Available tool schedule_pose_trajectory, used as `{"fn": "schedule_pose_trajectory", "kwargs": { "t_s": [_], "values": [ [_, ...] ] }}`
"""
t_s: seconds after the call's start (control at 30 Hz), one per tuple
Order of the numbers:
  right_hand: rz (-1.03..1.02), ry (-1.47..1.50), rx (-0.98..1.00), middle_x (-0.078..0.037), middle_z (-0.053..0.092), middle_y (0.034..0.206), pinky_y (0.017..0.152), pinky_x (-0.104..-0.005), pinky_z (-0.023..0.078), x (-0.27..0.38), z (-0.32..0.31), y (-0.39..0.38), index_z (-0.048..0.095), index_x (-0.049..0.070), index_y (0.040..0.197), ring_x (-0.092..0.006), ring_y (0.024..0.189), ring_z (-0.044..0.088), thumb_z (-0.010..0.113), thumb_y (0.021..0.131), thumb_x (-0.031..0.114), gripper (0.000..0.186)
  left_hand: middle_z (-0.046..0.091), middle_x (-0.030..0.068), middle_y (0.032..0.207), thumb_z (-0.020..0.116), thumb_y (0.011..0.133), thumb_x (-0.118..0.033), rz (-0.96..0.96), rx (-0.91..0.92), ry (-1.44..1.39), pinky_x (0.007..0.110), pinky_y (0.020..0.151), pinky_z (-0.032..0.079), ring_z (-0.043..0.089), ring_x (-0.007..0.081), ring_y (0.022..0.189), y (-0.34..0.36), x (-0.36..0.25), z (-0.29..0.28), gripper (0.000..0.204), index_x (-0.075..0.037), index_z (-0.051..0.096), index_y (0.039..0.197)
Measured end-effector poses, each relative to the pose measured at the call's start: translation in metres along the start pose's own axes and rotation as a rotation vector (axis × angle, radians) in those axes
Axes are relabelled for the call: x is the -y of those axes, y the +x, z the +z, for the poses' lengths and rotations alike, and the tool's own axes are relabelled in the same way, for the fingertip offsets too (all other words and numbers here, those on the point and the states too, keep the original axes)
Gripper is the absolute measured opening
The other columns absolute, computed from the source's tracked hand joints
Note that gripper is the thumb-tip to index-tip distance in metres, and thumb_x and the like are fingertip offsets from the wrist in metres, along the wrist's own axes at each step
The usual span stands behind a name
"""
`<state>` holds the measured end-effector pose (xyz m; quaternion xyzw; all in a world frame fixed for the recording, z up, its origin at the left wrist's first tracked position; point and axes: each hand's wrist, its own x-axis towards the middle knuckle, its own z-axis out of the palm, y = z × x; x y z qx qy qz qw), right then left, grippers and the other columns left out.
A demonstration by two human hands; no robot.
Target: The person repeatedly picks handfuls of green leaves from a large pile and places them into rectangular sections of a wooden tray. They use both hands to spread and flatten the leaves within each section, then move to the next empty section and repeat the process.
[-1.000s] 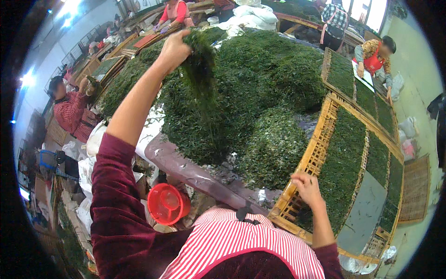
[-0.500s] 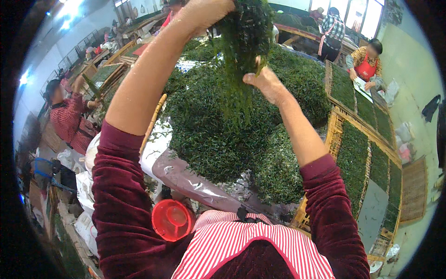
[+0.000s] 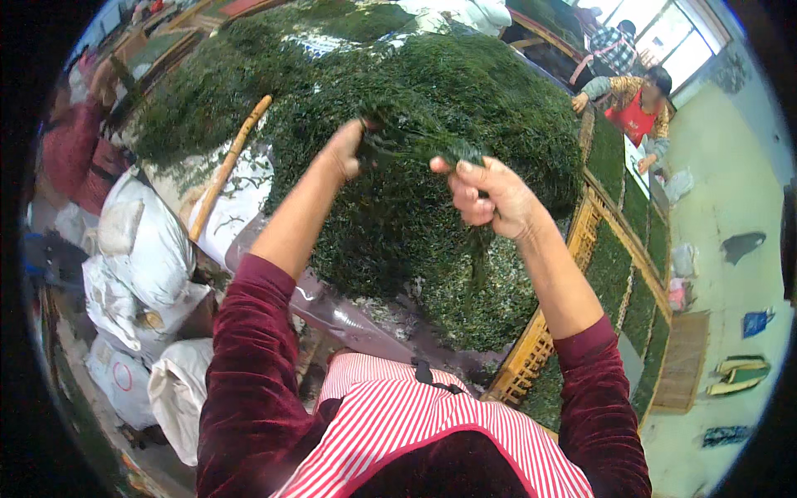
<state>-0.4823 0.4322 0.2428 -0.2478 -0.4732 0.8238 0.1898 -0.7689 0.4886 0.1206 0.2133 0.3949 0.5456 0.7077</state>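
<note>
A large heap of dark green leafy strands [image 3: 398, 224] is spread before me on plastic sheeting. My left hand [image 3: 344, 149] is over its upper middle, thumb apart from the fingers; leaves and blur hide the fingertips. To its right, my right hand [image 3: 496, 192] has its fingers curled round a few green leaves [image 3: 465, 154], thumb and forefinger towards the left. Loose leaves are blurred between my two hands and hang below the right one.
A bamboo pole [image 3: 231, 166] lies along the heap's left side. White sacks [image 3: 141, 249] stand at the left. Wooden-framed trays of leaves [image 3: 610, 257] line the right, where a person in a red apron [image 3: 635, 123] works. Another person in a red top [image 3: 83, 166] is at far left.
Both hands have come down from high over the heap. The big hanging clump of leaves has left them. My view has shifted, and the red bucket is out of sight.
</note>
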Motion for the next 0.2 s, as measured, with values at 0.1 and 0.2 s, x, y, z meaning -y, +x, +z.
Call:
{"fn": "schedule_pose_trajectory", "kwargs": {
  "t_s": [0.1, 0.2],
  "values": [
    [0.041, -0.015, 0.043, 0.008, 0.044, 0.073, 0.043, -0.0168, 0.028, 0.021, 0.006, 0.026, 0.050, 0.002, 0.139, -0.0003, 0.054, 0.037, 0.058, 0.102, 0.027, 0.046, 0.072, 0.0098, 0.104, 0.048, 0.099, -0.034, -0.135, 0.176, -0.191, 0.044, 0.087, 0.058, 0.070, 0.0262, 0.090, 0.001, 0.067, -0.012, 0.036, -0.008, 0.066, 0.116],
    [0.168, 0.030, 0.035, 0.007, 0.043, 0.073, 0.041, -0.0161, 0.028, 0.052, 0.005, 0.045, 0.045, 0.007, 0.145, -0.0014, 0.053, 0.036, 0.056, 0.103, 0.029, 0.049, 0.071, 0.0152, 0.109, 0.048, 0.101, -0.039, -0.074, -0.038, -0.162, 0.050, 0.084, 0.058, 0.070, 0.0267, 0.095, -0.006, 0.092, -0.013, 0.040, -0.008, 0.065, 0.119]
  ]
}}
